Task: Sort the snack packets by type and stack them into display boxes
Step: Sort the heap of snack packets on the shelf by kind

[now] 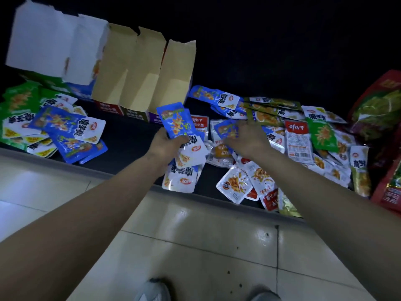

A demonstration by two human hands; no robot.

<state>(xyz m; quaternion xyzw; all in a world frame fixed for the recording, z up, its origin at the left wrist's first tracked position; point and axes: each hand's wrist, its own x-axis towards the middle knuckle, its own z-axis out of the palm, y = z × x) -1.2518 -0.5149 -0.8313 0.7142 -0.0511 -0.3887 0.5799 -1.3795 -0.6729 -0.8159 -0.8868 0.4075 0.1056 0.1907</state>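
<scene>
Dark table (130,135) carries the mixed pile (297,137) at 3 o'clock. Left hand (165,144) grips blue packets (175,120); right hand (247,137), fingers spread, touches 1 loose blue packet (225,129). Sorting step: it probably needs pinching and adding next. Display boxes (130,72) stand at 11 o'clock.

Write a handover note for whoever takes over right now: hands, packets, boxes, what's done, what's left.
Left hand holds a fan of blue packets over the dark surface.
Right hand reaches into the mixed pile; it is blurred, so I cannot tell whether it holds anything.
Done: green packets and a blue pile lie separated at the left.
Display boxes stand open behind them, with no packets visible inside.
Left: finish sorting the mixed pile, then stack each type into the boxes.
</scene>
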